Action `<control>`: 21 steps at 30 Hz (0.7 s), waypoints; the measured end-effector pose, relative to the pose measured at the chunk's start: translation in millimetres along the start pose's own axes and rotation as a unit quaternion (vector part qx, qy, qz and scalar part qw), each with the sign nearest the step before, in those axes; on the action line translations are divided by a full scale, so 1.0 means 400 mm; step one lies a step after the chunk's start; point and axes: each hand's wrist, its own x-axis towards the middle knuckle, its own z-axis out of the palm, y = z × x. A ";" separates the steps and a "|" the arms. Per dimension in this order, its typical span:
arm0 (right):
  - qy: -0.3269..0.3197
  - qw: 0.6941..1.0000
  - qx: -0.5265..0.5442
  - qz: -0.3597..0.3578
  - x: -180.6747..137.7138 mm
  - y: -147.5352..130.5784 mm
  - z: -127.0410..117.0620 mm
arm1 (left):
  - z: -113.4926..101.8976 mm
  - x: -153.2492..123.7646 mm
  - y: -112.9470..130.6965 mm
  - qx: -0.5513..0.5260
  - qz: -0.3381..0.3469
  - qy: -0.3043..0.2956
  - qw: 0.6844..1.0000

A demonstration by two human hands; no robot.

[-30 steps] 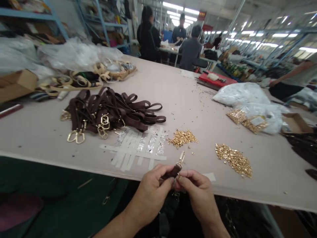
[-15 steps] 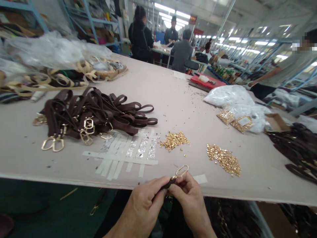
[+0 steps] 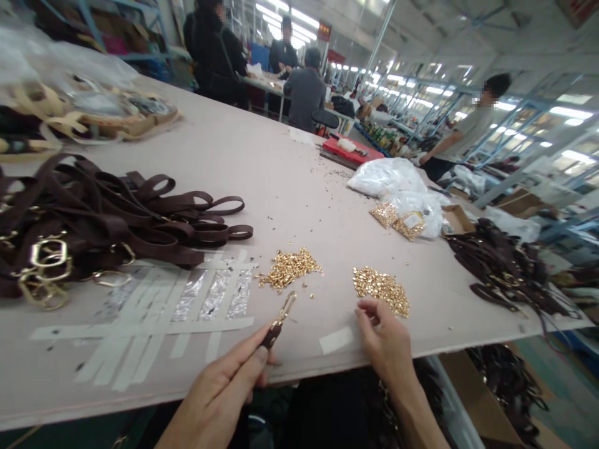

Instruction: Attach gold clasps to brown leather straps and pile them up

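Note:
My left hand point(image 3: 229, 380) is closed around the end of a dark brown leather strap point(image 3: 270, 337). From that end a gold metal clasp point(image 3: 287, 307) points up and away, over the table's near edge. My right hand point(image 3: 386, 343) is at the near edge of the right pile of small gold rivet pieces point(image 3: 382, 288), its fingers loosely curled and thumb and forefinger slightly apart. Nothing shows between them. A second pile of gold rivet pieces point(image 3: 291, 268) lies farther left, just beyond the clasp.
Brown straps with gold clasps point(image 3: 116, 218) are heaped at left. Tape strips point(image 3: 140, 329) hold clear plastic flat on the table point(image 3: 281, 187). Plastic bags point(image 3: 393, 178), a small carton point(image 3: 456, 219) and more brown straps point(image 3: 505, 268) lie at right. Several people are in the background.
My right hand has let go of the strap end and moved right to the right-hand pile. My left hand keeps the strap, its clasp now tilted upward. The view has turned right.

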 end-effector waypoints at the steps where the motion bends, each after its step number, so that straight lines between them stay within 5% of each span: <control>1: 0.016 0.998 -0.058 -0.009 0.014 0.035 -0.013 | -0.005 0.002 -0.009 -0.010 -0.008 -0.004 1.000; 6: -0.002 0.989 -0.145 -0.040 0.055 0.115 -0.027 | -0.001 0.012 -0.032 -0.086 -0.031 -0.012 0.996; 12: -0.032 0.987 -0.148 -0.045 0.072 0.132 -0.023 | 0.029 0.015 0.021 -0.166 -0.026 -0.006 0.986; 17: -0.062 0.993 -0.101 -0.006 0.099 0.147 -0.037 | 0.046 0.015 0.051 -0.200 -0.022 -0.030 0.979; 21: -0.061 0.995 0.073 0.007 0.055 0.056 -0.005 | 0.054 0.019 0.050 -0.200 -0.020 -0.006 0.980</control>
